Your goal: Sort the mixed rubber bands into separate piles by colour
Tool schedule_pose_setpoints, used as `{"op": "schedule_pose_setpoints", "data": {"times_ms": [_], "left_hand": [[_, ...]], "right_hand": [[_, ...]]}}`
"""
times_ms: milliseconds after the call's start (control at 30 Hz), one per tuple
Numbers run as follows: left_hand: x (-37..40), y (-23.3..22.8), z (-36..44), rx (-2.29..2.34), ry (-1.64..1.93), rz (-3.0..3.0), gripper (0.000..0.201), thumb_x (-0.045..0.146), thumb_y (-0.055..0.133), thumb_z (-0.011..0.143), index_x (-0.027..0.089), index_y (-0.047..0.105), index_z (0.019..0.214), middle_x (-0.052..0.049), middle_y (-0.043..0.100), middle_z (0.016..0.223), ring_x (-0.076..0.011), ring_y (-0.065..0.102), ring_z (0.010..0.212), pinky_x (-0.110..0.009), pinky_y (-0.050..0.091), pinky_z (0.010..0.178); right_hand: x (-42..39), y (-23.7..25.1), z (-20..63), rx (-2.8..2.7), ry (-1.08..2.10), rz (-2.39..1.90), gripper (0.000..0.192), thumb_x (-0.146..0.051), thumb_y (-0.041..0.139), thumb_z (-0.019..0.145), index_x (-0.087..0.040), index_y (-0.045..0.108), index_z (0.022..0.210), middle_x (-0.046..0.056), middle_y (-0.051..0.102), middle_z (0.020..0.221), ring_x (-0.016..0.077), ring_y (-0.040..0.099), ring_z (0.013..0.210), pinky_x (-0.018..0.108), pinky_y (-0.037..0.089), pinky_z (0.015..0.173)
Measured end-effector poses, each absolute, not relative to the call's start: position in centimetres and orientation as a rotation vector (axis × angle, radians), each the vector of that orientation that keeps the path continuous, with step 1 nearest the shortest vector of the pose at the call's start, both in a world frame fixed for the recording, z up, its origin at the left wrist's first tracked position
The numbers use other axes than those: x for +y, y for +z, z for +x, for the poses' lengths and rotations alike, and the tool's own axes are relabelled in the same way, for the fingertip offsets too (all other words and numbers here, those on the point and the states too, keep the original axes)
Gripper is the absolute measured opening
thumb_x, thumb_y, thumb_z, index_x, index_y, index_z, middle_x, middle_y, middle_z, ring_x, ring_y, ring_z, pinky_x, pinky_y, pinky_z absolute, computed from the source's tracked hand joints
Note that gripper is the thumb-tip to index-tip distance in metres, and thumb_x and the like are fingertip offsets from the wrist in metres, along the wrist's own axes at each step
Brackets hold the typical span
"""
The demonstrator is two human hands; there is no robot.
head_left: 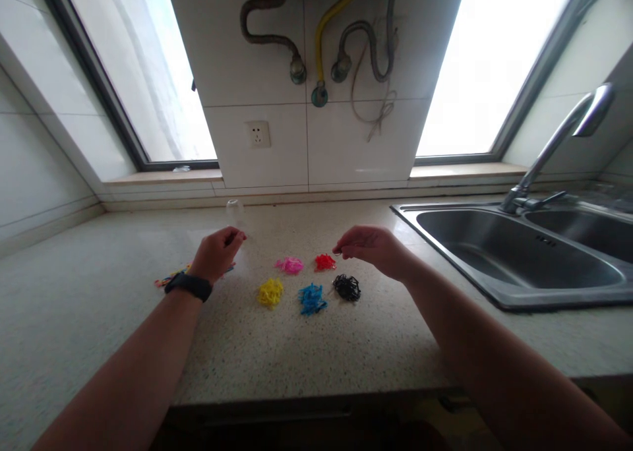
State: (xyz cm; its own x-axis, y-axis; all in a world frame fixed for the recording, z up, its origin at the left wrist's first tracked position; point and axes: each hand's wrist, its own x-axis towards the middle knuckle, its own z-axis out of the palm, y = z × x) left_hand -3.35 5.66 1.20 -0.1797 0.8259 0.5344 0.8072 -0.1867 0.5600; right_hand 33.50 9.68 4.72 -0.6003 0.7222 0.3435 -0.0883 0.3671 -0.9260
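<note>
Five colour piles [310, 283] sorted; mixed bands [171, 278] remained by left hand [216, 253], fingers pinched, contents unclear. Right hand [368, 245] pinched over red pile [325, 262], hold unclear.

This is a home kitchen. A double-bowl stainless sink [519, 260] is set into a speckled stone countertop [306, 352], with a chrome tap [554, 148] rising behind the sink. Left of the sink, the white tiled wall [277, 75] carries a power socket [258, 134] and looping hoses [321, 35]. Windows [489, 62] flank that wall, one directly behind the sink.
</note>
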Motion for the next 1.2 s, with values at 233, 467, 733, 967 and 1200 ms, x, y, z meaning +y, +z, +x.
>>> {"op": "schedule_pose_setpoints", "data": {"times_ms": [233, 467, 733, 967, 1200], "left_hand": [[5.7, 1.2, -3.6, 2.034, 1.309, 1.999, 0.035, 0.045, 0.048, 0.090, 0.018, 0.070, 0.092, 0.000, 0.062, 0.062, -0.0142, 0.053, 0.052, -0.024, 0.038, 0.052], [5.8, 1.0, -3.7, 2.019, 1.283, 2.047, 0.036, 0.045, 0.047, 0.090, 0.017, 0.070, 0.091, 0.001, 0.059, 0.059, -0.0142, 0.051, 0.052, -0.024, 0.038, 0.052], [5.6, 1.2, -3.5, 2.021, 1.285, 2.004, 0.035, 0.045, 0.047, 0.090, 0.019, 0.070, 0.092, 0.000, 0.062, 0.062, -0.0143, 0.053, 0.052, -0.023, 0.039, 0.049], [5.3, 1.4, -3.2, 2.025, 1.294, 1.991, 0.035, 0.046, 0.048, 0.089, 0.019, 0.070, 0.092, -0.001, 0.065, 0.065, -0.0148, 0.056, 0.053, -0.023, 0.041, 0.049], [5.3, 1.5, -3.0, 2.019, 1.290, 1.985, 0.036, 0.047, 0.048, 0.089, 0.019, 0.070, 0.092, -0.001, 0.065, 0.064, -0.0143, 0.055, 0.052, -0.023, 0.041, 0.048]], "right_hand": [[9.4, 5.2, 33.7, -1.821, 1.365, -0.562, 0.019, -0.028, 0.082, 0.072, -0.018, 0.072, 0.085, 0.004, 0.076, 0.085, 0.0128, 0.068, 0.074, 0.030, 0.055, 0.074], [9.3, 5.3, 33.8, -1.824, 1.374, -0.549, 0.021, -0.028, 0.083, 0.070, -0.018, 0.072, 0.085, 0.004, 0.076, 0.086, 0.0137, 0.069, 0.078, 0.031, 0.056, 0.077], [10.1, 4.9, 34.1, -1.900, 1.342, -0.576, 0.024, -0.031, 0.082, 0.070, -0.019, 0.071, 0.088, 0.005, 0.076, 0.089, 0.0157, 0.070, 0.082, 0.034, 0.056, 0.080], [11.1, 4.2, 35.1, -2.338, 1.014, -0.778, 0.013, -0.027, 0.070, 0.081, -0.019, 0.073, 0.091, 0.004, 0.077, 0.088, 0.0151, 0.070, 0.081, 0.030, 0.054, 0.076], [11.5, 4.4, 36.0, -2.511, 0.991, -0.904, 0.016, -0.027, 0.071, 0.079, -0.018, 0.074, 0.092, 0.005, 0.077, 0.088, 0.0174, 0.071, 0.082, 0.029, 0.053, 0.075]]}}
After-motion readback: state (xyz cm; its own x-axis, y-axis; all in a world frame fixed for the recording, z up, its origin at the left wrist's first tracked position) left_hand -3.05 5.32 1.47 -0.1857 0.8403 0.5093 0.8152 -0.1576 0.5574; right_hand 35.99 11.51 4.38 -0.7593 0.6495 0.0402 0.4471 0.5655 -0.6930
